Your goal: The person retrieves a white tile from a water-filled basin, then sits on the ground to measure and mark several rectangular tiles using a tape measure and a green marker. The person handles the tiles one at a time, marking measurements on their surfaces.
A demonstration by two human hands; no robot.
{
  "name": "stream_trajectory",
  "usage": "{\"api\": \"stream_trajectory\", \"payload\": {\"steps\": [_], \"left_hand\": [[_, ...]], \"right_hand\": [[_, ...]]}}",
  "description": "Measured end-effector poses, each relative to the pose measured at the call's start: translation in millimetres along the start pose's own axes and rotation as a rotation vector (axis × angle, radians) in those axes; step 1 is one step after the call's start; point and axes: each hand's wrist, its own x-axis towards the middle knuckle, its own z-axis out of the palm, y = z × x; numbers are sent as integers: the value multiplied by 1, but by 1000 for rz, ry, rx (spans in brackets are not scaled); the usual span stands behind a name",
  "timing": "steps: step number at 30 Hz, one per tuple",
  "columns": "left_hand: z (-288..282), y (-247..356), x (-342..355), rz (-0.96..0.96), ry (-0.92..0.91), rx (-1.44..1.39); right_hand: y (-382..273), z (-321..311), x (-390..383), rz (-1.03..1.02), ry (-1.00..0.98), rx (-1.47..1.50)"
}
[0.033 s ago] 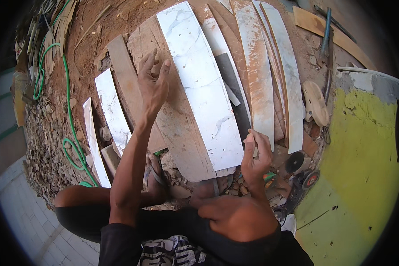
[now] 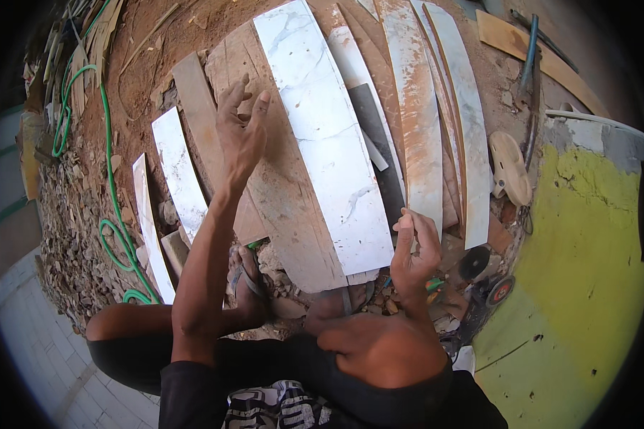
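A long white marble-patterned tile strip (image 2: 322,136) lies lengthwise on a worn wooden board (image 2: 286,207) in front of me. My left hand (image 2: 242,139) is over the board, left of the tile, its fingers apart and nothing in them. Beside the tile's near right corner is my right hand (image 2: 415,247), thumb and fingertips pinched together. Whatever may be in that pinch is too small to make out. To the right, a dark grey slab (image 2: 381,154) and a dust-streaked tile strip (image 2: 413,107) lie close by.
Narrow white tile offcuts (image 2: 180,168) lie at the left, near a green hose (image 2: 111,157) on rubble. An angle grinder (image 2: 488,297), a loose black disc (image 2: 474,262) and a beige clog (image 2: 509,168) sit by the yellow-green wall (image 2: 572,286).
My left hand has shifted slightly left and a little upward, its fingers still apart. My right hand stays almost in place, still pinched.
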Motion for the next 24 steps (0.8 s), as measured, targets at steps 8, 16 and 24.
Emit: {"api": "stream_trajectory", "payload": {"steps": [8, 16, 24], "left_hand": [[-79, -28, 77, 97, -180, 322], [-122, -11, 73, 112, -450, 569], [-198, -34, 33, -34, -453, 349]], "right_hand": [[7, 10, 16, 135, -141, 128], [11, 1, 9, 286, -215, 176], [2, -3, -14, 579, -174, 192]]}}
